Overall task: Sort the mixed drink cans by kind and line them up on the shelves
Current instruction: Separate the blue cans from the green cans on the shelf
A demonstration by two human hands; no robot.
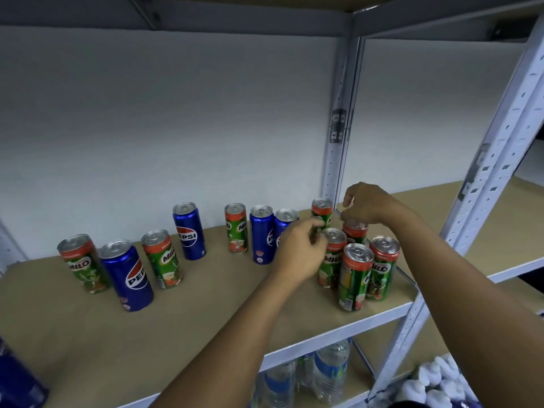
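Observation:
Green-and-red Milo cans and blue Pepsi cans stand upright on the tan shelf board (pixel 206 313). At the right end several Milo cans are clustered, with two in front (pixel 354 278) (pixel 382 269). My left hand (pixel 297 251) has curled fingers that pinch the rim of a Milo can (pixel 332 260) in this cluster. My right hand (pixel 368 207) grips the top of the Milo can (pixel 354 232) behind from above. Another Milo can (pixel 322 209) stands at the back. Two Pepsi cans (pixel 262 234) (pixel 284 220) stand left of my left hand. Further left, Milo (pixel 235 228) (pixel 162 260) (pixel 82 263) and Pepsi (pixel 190 231) (pixel 126 275) cans are mixed.
A white perforated post (pixel 338 142) stands behind the cluster, and another post (pixel 485 178) at the front right. Water bottles (pixel 329 372) stand on the shelf below, with white packages (pixel 435 384) at the bottom right. A blue can (pixel 14 378) shows at the lower left edge.

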